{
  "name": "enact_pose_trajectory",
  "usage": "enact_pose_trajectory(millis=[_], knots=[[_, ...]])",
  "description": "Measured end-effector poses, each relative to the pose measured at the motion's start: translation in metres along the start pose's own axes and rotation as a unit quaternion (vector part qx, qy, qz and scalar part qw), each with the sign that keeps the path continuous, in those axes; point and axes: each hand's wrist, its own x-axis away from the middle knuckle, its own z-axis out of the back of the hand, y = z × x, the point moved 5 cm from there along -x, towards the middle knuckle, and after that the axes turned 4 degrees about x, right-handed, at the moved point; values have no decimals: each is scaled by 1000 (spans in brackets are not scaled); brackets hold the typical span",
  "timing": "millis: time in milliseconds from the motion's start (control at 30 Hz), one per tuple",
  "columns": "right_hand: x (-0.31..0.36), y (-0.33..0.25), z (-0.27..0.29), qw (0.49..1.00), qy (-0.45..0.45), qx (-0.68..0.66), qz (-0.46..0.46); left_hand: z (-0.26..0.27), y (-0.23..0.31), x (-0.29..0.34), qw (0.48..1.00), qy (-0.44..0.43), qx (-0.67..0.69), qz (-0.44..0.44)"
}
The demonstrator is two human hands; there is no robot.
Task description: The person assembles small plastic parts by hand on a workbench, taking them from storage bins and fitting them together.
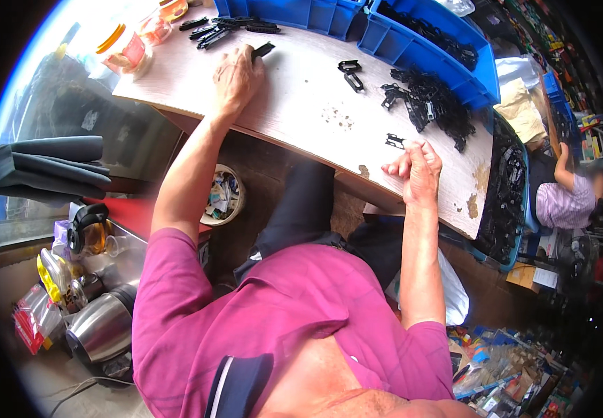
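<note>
My left hand (237,80) rests on the far left of the pale table (287,97), its fingers closed on a narrow black plastic piece (263,51). Just beyond it lies a small group of similar black pieces (221,29). Over the table's right front part, my right hand (420,174) is curled, its fingertips pinched at one end of a small open black plastic frame (393,141). A heap of black frames (437,108) spreads beyond this hand. A few loose black frames (351,75) lie nearer the middle.
Blue bins (392,42) line the table's far side, one with black parts inside. Jars with orange lids (122,50) stand at the left corner. Below the table is a waste bucket (226,198). A metal kettle (103,327) sits lower left. Another person (566,198) is at the right.
</note>
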Motion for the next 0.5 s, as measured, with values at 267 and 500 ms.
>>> enact_pose_trajectory(millis=[267, 500], knots=[[-3, -11, -10, 997, 15, -64, 32, -15, 129, 82, 699, -152, 667, 208], [-2, -17, -16, 998, 5, -20, 65, -11, 187, 105, 666, -313, 644, 211]])
